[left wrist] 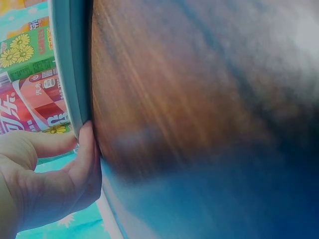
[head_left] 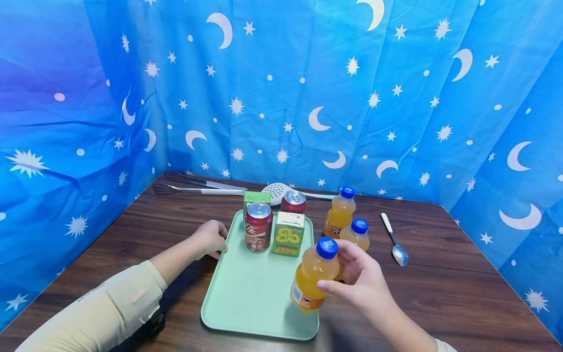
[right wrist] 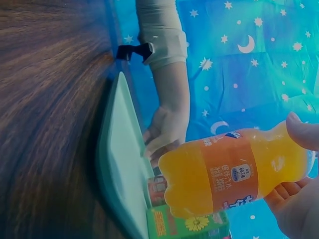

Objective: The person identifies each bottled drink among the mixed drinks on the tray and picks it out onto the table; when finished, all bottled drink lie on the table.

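Observation:
My left hand pinches the left rim of a light green tray between thumb and fingers, as the left wrist view shows closely. In my right hand is a bottle of orange soda with a blue cap, gripped near its upper part. The bottle leans slightly over the tray's right side, and its base shows above the tray in the right wrist view. Toward the tray's far end stand a red soda can and a green drink carton with yellow flowers. Behind them are another red can and another green carton, both partly hidden.
Two more orange soda bottles stand right of the tray, the nearer one partly behind my right hand. A spoon lies farther right. Along the back edge lie a white skimmer and long-handled utensils. A blue patterned curtain surrounds the wooden table.

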{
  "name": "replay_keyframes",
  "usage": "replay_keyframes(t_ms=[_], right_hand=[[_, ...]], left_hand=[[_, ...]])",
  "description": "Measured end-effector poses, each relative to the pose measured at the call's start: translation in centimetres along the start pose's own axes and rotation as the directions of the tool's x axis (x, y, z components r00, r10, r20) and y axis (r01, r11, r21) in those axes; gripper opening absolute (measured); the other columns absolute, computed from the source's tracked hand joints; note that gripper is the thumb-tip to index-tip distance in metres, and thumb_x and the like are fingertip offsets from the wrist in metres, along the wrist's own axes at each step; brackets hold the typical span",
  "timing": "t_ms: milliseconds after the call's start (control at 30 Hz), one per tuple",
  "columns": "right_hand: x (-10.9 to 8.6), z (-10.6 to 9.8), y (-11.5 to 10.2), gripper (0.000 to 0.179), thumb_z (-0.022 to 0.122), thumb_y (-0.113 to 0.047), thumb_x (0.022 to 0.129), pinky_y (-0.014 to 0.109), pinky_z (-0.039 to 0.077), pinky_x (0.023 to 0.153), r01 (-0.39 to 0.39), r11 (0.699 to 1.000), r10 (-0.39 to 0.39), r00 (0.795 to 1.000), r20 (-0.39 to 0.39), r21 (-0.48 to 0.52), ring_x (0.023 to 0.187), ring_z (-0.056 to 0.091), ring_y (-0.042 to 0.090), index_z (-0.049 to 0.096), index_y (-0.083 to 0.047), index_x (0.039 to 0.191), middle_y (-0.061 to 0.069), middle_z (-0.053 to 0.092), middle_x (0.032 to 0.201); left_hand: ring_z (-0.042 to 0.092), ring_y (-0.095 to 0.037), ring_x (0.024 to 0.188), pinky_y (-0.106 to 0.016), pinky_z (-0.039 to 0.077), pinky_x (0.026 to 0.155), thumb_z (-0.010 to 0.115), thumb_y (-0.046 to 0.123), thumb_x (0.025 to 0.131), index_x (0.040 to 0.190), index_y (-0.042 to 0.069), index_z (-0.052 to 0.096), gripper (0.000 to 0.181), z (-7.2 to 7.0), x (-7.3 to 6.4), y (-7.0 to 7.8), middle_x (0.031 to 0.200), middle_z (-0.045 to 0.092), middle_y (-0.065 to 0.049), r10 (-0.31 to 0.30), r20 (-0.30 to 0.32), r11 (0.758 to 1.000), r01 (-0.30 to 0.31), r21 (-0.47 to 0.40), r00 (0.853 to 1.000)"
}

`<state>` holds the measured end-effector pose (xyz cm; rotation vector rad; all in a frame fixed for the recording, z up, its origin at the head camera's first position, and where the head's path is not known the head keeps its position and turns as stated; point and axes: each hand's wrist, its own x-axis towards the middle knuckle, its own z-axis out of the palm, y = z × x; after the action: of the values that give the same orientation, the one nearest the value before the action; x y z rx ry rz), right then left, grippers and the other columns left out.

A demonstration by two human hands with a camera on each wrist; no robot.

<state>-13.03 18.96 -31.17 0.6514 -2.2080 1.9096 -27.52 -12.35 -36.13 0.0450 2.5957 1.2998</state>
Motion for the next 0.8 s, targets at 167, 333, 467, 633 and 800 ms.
replay_keyframes(t_ms=[167, 333, 467, 633, 800], right_hand=[[-0.6, -0.7, 0.1, 0.057, 0.075, 0.011, 0.071, 0.026, 0.049, 0.089, 0.056, 0.998, -0.055, 0.998, 0.014, -0.006, 0.107, 0.059, 0.018, 0.049, 0.005, 0.121, 0.008, 0.061, 0.117], [-1.3, -1.4, 0.3, 0.058, 0.075, 0.012, 0.069, 0.026, 0.049, 0.089, 0.057, 0.998, -0.057, 0.998, -0.009, -0.021, 0.107, 0.059, 0.018, 0.050, 0.005, 0.121, 0.009, 0.062, 0.116], [-1.9, -2.0, 0.7, 0.057, 0.074, 0.014, 0.069, 0.025, 0.049, 0.090, 0.044, 0.999, -0.045, 0.998, -0.037, -0.010, 0.108, 0.058, 0.017, 0.050, 0.006, 0.121, 0.010, 0.061, 0.117], [-2.5, -2.9, 1.4, 0.057, 0.069, 0.020, 0.069, 0.025, 0.049, 0.089, 0.110, 0.993, -0.108, 0.993, -0.042, 0.034, 0.108, 0.058, 0.018, 0.048, 0.009, 0.121, 0.012, 0.061, 0.117], [-3.0, -4.0, 1.8, 0.056, 0.066, 0.023, 0.070, 0.024, 0.049, 0.089, 0.128, 0.991, -0.126, 0.991, -0.038, 0.044, 0.107, 0.058, 0.018, 0.048, 0.010, 0.122, 0.013, 0.061, 0.116]], left_hand=[[0.061, -0.024, 0.068, -0.032, 0.058, 0.054, 0.063, -0.017, 0.074, 0.096, -0.011, 0.055, 0.024, 0.0, 0.0, -0.1, 0.081, 0.052, -0.017, 0.003, -0.005, 1.000, -0.003, 0.008, 1.000], [0.061, -0.024, 0.069, -0.032, 0.058, 0.054, 0.063, -0.017, 0.074, 0.095, -0.011, 0.055, 0.023, 0.0, 0.0, -0.1, 0.081, 0.052, -0.017, 0.007, -0.004, 1.000, -0.007, -0.001, 1.000], [0.061, -0.025, 0.069, -0.032, 0.058, 0.054, 0.063, -0.017, 0.075, 0.096, -0.011, 0.055, 0.023, 0.1, 0.0, -0.1, 0.082, 0.052, -0.017, 0.007, -0.002, 1.000, -0.007, -0.002, 1.000], [0.061, -0.025, 0.069, -0.032, 0.058, 0.054, 0.063, -0.017, 0.074, 0.097, -0.011, 0.055, 0.025, 0.1, -0.1, -0.1, 0.082, 0.052, -0.017, 0.003, -0.001, 1.000, -0.003, -0.001, 1.000], [0.061, -0.025, 0.069, -0.032, 0.058, 0.054, 0.063, -0.017, 0.074, 0.096, -0.011, 0.055, 0.025, 0.1, 0.0, -0.1, 0.083, 0.052, -0.017, 0.004, -0.008, 1.000, -0.004, 0.002, 1.000]])
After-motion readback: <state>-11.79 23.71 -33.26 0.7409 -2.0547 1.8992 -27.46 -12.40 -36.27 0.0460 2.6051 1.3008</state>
